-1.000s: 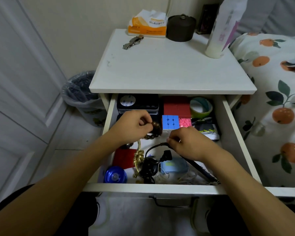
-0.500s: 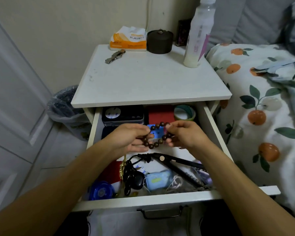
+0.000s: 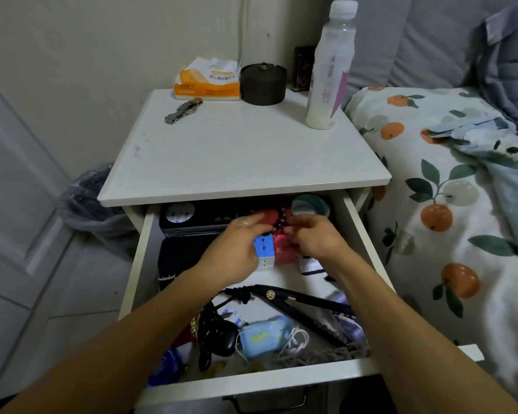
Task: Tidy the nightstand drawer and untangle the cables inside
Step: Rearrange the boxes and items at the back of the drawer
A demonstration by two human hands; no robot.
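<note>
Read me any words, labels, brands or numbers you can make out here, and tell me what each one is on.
No text here is sharp enough to quote.
Tissue pack: a line of dark print, too blurred to read.
Bottle: label markings, unreadable.
Black box in the drawer: round white sticker, print too small.
Blue and white packet: blurred.

Printing is present on the orange-and-white tissue pack (image 3: 207, 81) at the back of the nightstand top, but its characters are too small and blurred to read. The label on the tall plastic bottle (image 3: 329, 70) carries markings that likewise cannot be made out. The round white sticker on the black box (image 3: 192, 220) in the drawer shows no readable text.
</note>
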